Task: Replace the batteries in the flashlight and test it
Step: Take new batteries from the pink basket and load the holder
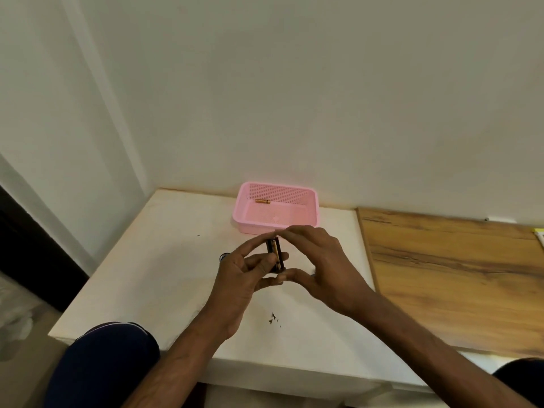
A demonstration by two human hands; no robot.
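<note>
A small black battery holder with a black-and-gold battery in it is held upright between both hands above the white table. My left hand grips its left side and bottom. My right hand pinches it from the top and bottom, fingertips on the battery. A pink basket stands behind the hands, with one gold battery lying inside near its back left corner. A small dark round part peeks out left of my left hand; I cannot tell what it is.
The white table meets a white wall at the back. A wooden surface adjoins the table on the right. Small dark specks lie on the table near the front. My knees show at the bottom left and bottom right.
</note>
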